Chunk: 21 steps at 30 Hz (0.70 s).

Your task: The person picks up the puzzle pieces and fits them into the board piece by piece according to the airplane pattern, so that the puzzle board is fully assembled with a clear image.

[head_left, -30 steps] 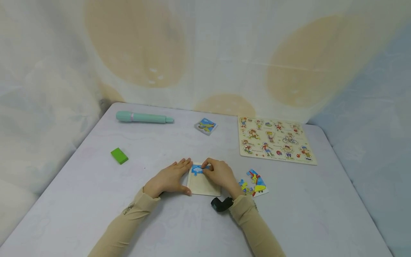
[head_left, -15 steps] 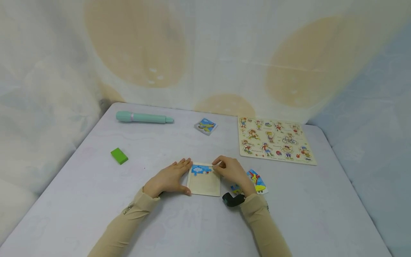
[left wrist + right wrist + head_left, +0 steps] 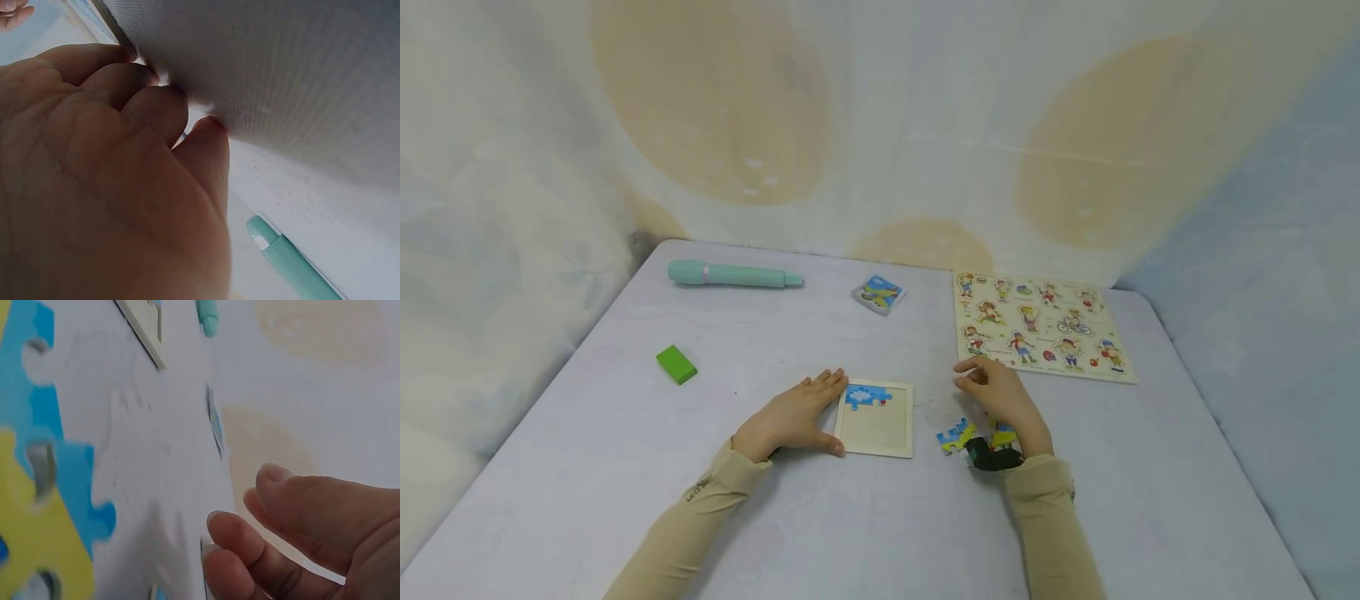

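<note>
Left hand [image 3: 790, 418]: flat on the white table [image 3: 850, 533], fingers extended, thumb spread wide of them. It braces the left side of the wooden puzzle tray [image 3: 880, 435], fingertips at the far left corner and thumb at the near left corner. Joined blue pieces [image 3: 867, 397] occupy the tray's far left area, just beside the left fingertips; the remainder of the base is bare.

Right hand [image 3: 1006, 403]: to the right of the tray and apart from it, fingers loosely bent. The right wrist view shows a narrow gap between thumb and fingertips, with nothing held.

Loose puzzle pieces [image 3: 953, 437], blue and yellow, lie below the right hand on its near side. Obstruction noted: the black wrist device [image 3: 992, 457] and the hand itself cover part of them, so their number cannot be told.

Beyond the right hand lies a large picture board [image 3: 1045, 325]; in the head view the fingers overlap its near left corner, contact not determinable. A small picture card [image 3: 878, 295] lies beyond the tray, well apart from both hands. Beyond the left hand is a teal cylinder [image 3: 733, 275]; to its left, a green block [image 3: 677, 365].
</note>
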Each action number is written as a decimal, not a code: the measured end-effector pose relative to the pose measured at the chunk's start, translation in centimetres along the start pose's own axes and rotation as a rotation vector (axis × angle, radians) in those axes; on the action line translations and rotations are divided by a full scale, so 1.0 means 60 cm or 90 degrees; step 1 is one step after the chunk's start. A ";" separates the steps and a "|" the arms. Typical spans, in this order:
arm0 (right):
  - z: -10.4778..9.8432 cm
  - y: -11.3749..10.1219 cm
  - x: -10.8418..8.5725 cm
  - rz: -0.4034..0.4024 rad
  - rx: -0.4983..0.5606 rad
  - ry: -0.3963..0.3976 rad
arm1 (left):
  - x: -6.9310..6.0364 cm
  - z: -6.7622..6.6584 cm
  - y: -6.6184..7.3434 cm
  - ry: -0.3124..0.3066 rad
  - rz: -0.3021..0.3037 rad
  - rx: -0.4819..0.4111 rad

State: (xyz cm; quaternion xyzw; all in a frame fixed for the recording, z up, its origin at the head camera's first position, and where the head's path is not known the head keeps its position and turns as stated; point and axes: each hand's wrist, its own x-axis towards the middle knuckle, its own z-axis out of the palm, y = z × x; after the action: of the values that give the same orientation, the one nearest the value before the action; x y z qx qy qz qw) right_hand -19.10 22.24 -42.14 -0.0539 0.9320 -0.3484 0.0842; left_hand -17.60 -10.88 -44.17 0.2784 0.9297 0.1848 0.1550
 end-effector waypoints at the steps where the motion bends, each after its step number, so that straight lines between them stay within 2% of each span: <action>1: -0.004 0.004 -0.001 0.006 -0.004 0.002 | 0.000 0.000 0.001 0.000 -0.001 -0.001; 11: -0.033 0.036 -0.011 0.047 -0.028 -0.005 | -0.001 -0.001 0.002 -0.001 -0.002 0.003; 21: -0.035 0.043 -0.017 0.085 -0.023 -0.015 | 0.001 0.002 0.000 -0.003 -0.001 0.007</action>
State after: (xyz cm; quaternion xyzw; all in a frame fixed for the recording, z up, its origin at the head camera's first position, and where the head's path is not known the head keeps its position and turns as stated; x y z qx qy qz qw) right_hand -18.59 25.71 -42.18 0.0030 0.9386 -0.3246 0.1172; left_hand -17.63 -10.81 -44.28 0.2790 0.9306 0.1786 0.1560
